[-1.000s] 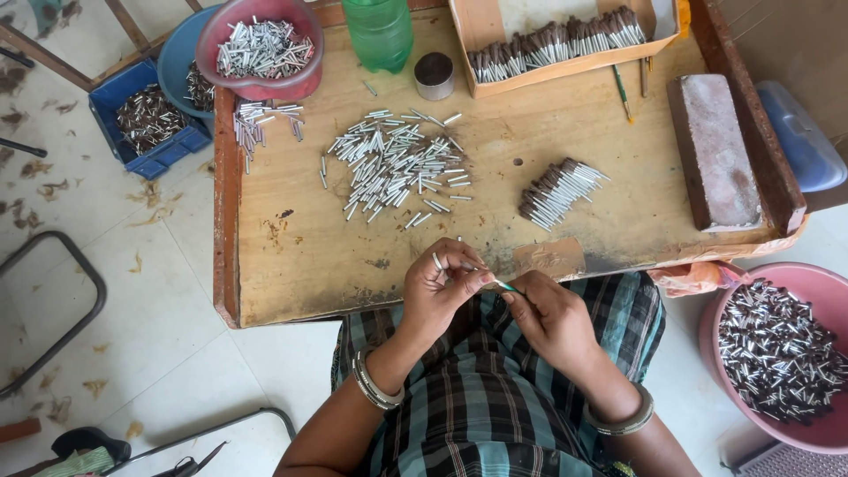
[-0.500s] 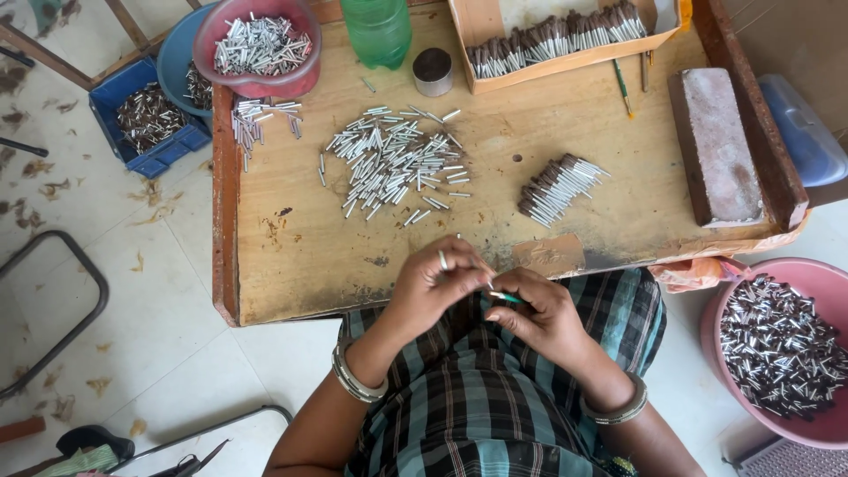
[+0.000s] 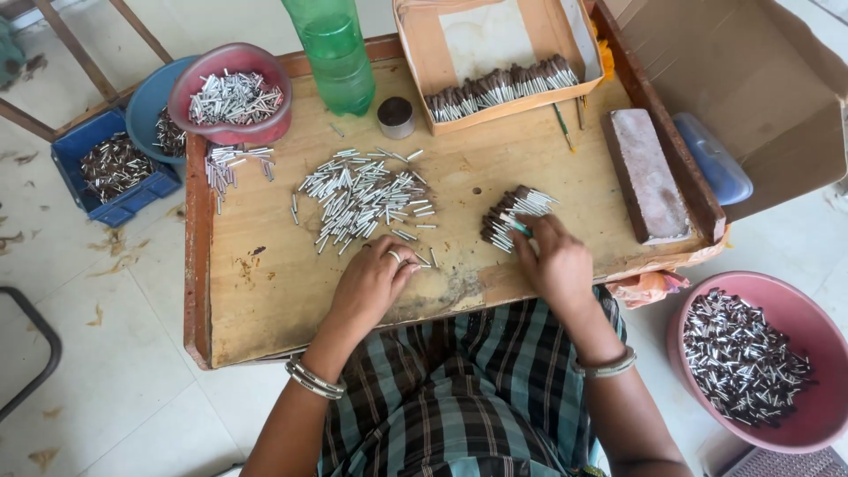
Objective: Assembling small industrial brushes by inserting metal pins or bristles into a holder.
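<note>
Hands apart: left hand (image 3: 375, 281) at loose silver tubes (image 3: 362, 199), right hand (image 3: 552, 261) fingering bundled tubes (image 3: 517, 212) beside brick (image 3: 647, 175).

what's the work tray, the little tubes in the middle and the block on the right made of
Work tray: bare, stained wood, grain showing. Little tubes: pale, silvery, possibly rolled paper or foil; too small to tell. Block: seemingly stone or brick, rough matte pinkish-grey face.

Pale tiled floor (image 3: 106, 353) with brown scraps, low wooden table (image 3: 265, 309), big cardboard box (image 3: 751, 97) on the right, wooden frame legs (image 3: 62, 35) top left, soft daylight
</note>
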